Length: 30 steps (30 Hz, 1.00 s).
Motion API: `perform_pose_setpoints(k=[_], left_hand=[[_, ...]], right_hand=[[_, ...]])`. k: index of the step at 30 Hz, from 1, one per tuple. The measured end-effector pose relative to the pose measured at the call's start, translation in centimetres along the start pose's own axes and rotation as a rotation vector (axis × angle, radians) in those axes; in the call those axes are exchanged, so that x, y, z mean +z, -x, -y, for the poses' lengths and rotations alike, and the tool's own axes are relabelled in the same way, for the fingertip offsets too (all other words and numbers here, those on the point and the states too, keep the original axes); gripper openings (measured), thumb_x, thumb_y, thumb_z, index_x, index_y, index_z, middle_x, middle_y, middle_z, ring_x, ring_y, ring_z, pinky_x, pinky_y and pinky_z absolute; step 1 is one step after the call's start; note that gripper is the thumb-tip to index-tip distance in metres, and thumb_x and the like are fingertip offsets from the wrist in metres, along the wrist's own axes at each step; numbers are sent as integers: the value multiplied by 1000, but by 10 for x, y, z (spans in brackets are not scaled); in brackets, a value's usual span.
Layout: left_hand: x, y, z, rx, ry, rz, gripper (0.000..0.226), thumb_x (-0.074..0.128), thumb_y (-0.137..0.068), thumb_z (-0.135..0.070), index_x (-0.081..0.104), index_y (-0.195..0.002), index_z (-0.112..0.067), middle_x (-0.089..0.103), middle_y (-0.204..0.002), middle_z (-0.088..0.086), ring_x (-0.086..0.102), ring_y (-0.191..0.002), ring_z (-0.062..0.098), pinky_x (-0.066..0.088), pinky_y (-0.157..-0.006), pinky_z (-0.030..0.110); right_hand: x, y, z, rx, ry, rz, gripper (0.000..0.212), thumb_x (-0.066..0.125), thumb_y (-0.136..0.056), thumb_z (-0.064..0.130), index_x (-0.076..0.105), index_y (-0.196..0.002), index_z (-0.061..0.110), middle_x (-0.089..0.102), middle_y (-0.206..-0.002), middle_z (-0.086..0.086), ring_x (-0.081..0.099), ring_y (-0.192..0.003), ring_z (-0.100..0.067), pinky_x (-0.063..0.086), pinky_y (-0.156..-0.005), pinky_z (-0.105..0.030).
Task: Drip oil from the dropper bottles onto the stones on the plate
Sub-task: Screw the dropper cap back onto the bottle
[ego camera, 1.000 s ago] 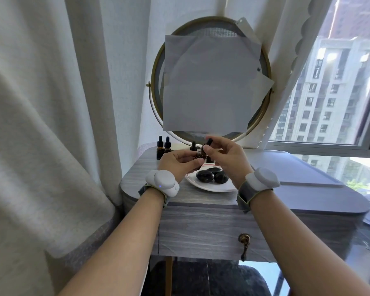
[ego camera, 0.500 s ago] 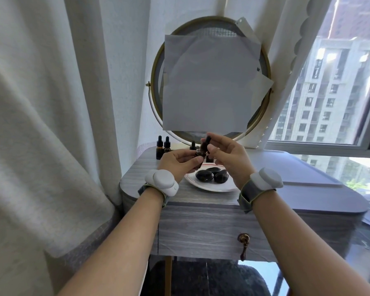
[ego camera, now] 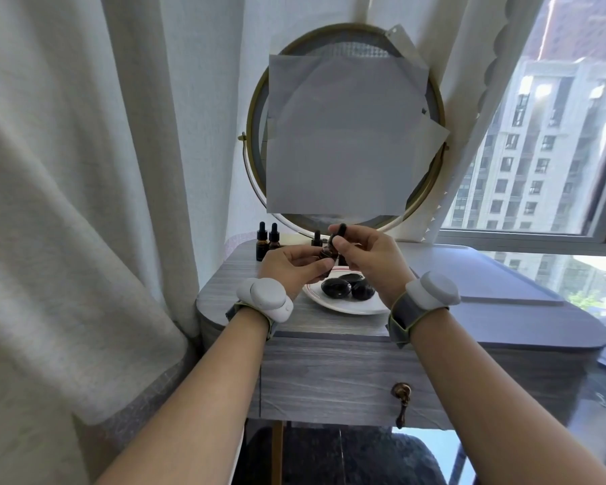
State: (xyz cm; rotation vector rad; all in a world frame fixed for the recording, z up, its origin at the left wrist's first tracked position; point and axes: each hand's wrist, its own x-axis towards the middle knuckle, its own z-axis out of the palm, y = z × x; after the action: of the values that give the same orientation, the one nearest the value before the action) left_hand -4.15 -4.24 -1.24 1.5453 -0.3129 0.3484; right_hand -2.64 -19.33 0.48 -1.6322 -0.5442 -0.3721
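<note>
My left hand (ego camera: pixel 291 266) grips a small amber dropper bottle (ego camera: pixel 328 253) above the back of a white plate (ego camera: pixel 343 307). My right hand (ego camera: pixel 368 255) pinches that bottle's black dropper cap (ego camera: pixel 340 232), which sits just above the bottle's neck. Three glossy black stones (ego camera: pixel 347 288) lie on the plate, right below my hands. Two more amber dropper bottles (ego camera: pixel 267 241) stand upright at the table's back left, and a third (ego camera: pixel 316 238) shows partly behind my fingers.
The plate rests on a grey wooden dressing table (ego camera: pixel 329 379) with a drawer knob (ego camera: pixel 401 392). A round mirror (ego camera: pixel 343 134) covered with paper stands behind. A curtain (ego camera: pixel 67 204) hangs close on the left and a window (ego camera: pixel 539 152) is on the right.
My right hand has lifted the dropper cap slightly upward and to the left at the bottle's neck. My left hand has kept the bottle nearly still.
</note>
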Motion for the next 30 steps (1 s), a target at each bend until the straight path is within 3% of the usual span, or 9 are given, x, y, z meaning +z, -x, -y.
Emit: perform_pose_setpoints(k=[4, 11, 16, 20, 22, 26, 30], left_hand=[[-1, 0, 1, 6, -18, -5, 28, 72, -77, -2, 68, -104, -3, 70, -87, 12, 68, -62, 4, 54, -61, 15], [1, 0, -1, -7, -14, 14, 26, 72, -76, 0, 68, -102, -1, 70, -88, 12, 68, -64, 4, 55, -62, 16], [1, 0, -1, -6, -10, -5, 26, 73, -75, 0, 69, -101, -1, 70, -86, 12, 68, -63, 5, 55, -61, 15], [1, 0, 1, -5, -18, -10, 22, 75, -74, -3, 71, -96, -7, 72, -85, 10, 69, -68, 10, 58, -68, 21], [2, 1, 1, 0, -29, -13, 21, 75, -74, -4, 72, -94, -8, 72, -84, 9, 70, -68, 10, 57, -66, 20], [1, 1, -2, 12, -50, -46, 21, 75, -74, -6, 72, -95, -10, 73, -87, 11, 70, -75, 17, 58, -74, 26], [-5, -4, -4, -61, -77, -58, 29, 73, -77, -4, 67, -105, -4, 70, -94, 11, 67, -79, 20, 58, -75, 23]], right_hand=[[-2, -2, 2, -7, 83, 6, 13, 67, -89, 18, 70, -101, 21, 71, -79, 9, 55, -64, -2, 45, -59, -17], [-4, -4, 3, 5, 148, -10, 4, 73, -82, 24, 70, -84, 25, 68, -66, 15, 57, -55, 9, 42, -55, -6], [-3, -8, 4, 14, 197, -30, 9, 77, -77, 32, 70, -76, 26, 68, -63, 14, 60, -57, 5, 47, -59, -9], [-2, -9, 3, 40, 211, -56, 21, 78, -76, 36, 69, -69, 18, 65, -65, 0, 54, -57, -8, 46, -61, -23], [-2, -8, 3, 55, 216, -64, 23, 78, -76, 38, 68, -65, 20, 62, -59, 5, 51, -51, -3, 45, -57, -19], [0, -10, 6, 49, 190, -70, 21, 78, -75, 38, 70, -71, 20, 63, -55, 15, 52, -48, 6, 42, -51, -8], [-1, -15, 10, 96, 173, -43, 24, 70, -80, 49, 70, -79, 25, 70, -73, 14, 57, -58, 5, 43, -56, -10]])
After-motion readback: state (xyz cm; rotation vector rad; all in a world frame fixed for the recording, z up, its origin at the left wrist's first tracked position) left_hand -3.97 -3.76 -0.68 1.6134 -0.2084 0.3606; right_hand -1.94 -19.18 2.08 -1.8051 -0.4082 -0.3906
